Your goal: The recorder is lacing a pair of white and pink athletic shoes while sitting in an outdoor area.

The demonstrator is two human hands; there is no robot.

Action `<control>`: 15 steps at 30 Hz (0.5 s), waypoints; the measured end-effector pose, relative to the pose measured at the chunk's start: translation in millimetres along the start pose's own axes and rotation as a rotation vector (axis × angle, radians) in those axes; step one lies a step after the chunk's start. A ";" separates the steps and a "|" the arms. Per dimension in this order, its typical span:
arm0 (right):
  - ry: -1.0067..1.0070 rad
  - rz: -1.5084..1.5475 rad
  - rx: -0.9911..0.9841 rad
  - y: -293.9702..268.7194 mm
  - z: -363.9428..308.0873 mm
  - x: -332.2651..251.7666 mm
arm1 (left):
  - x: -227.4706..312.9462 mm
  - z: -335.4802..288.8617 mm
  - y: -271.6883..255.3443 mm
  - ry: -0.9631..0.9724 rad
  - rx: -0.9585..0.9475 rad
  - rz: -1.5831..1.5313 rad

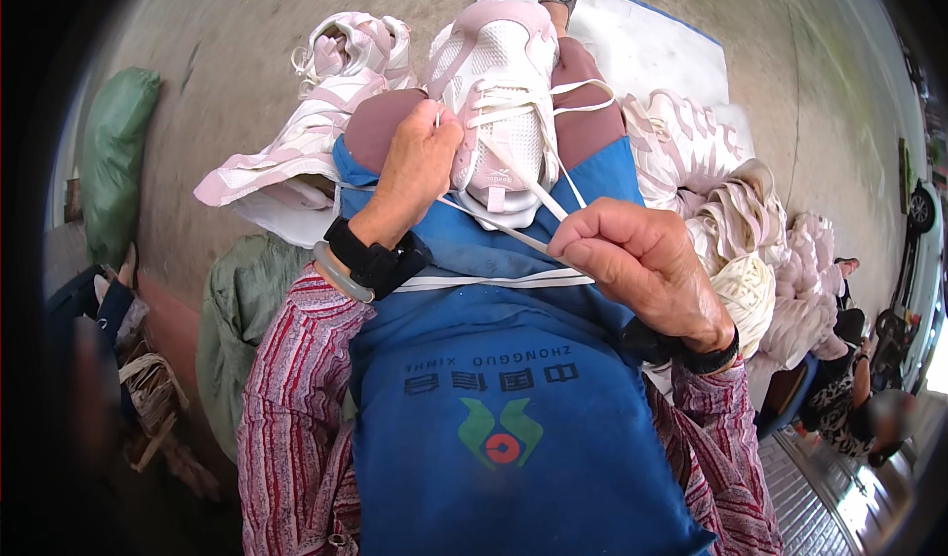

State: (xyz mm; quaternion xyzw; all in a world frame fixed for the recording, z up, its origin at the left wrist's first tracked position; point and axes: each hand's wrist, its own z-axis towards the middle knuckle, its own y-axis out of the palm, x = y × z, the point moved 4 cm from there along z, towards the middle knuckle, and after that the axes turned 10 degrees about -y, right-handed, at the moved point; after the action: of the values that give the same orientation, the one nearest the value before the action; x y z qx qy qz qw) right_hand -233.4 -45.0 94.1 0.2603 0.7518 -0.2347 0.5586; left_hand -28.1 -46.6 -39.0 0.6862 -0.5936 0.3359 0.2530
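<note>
A white and pink shoe upper (509, 57) rests across my knees, its toe end pointing away and its tongue toward me. White shoelace (509, 161) is threaded through part of its eyelets, with loose lengths hanging off the tongue and looping out on the right. My left hand (420, 161) is closed at the upper's left edge, a bit of white lace showing between the fingers. Between thumb and forefinger, my right hand (642, 265) pinches lace that runs taut from the upper. A blue apron (474, 329) covers my lap, with white strings across it.
Stacked pink and white uppers (296, 141) lie on the left, more uppers (686, 146) on the right. A bundle of cream laces (743, 299) is beside my right wrist. White sheeting (652, 47) lies ahead; a green sack (118, 161) stands far left. Another person (854, 388) sits far right.
</note>
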 end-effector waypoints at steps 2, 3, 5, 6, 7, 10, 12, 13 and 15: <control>0.004 -0.014 0.018 1.4 -0.2 -0.2 | 2.7 -0.9 -0.8 0.064 0.024 0.057; 0.005 -0.020 0.024 2.3 -0.6 0.3 | 3.8 -2.9 -1.3 0.099 0.038 0.082; 0.029 -0.065 0.048 2.6 -2.0 2.4 | 0.6 -7.4 -1.7 0.057 0.013 -0.052; 0.039 -0.081 0.057 3.0 -2.1 4.0 | -3.0 -8.3 -0.6 -0.020 -0.029 -0.211; 0.073 -0.073 0.067 2.6 -2.7 5.9 | -2.9 -8.3 0.2 -0.023 -0.033 -0.212; -0.009 -0.131 0.058 2.8 -2.5 2.9 | 4.1 -8.0 2.1 0.104 -0.007 0.036; -0.126 -0.194 0.042 1.4 -3.6 -4.4 | 1.9 -6.2 2.9 -0.035 -0.057 -0.029; 0.024 -0.100 0.063 -3.1 -6.7 -1.7 | 3.7 -7.5 2.2 -0.033 -0.056 -0.030; 0.123 -0.042 0.123 -4.8 -9.1 0.0 | 6.1 -14.8 2.8 -0.043 -0.102 -0.122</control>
State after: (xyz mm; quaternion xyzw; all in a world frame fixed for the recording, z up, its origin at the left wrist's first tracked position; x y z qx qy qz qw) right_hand -243.1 -42.8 96.8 0.2926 0.7741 -0.2756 0.4891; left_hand -32.8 -40.0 -25.0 0.7144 -0.5722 0.2743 0.2951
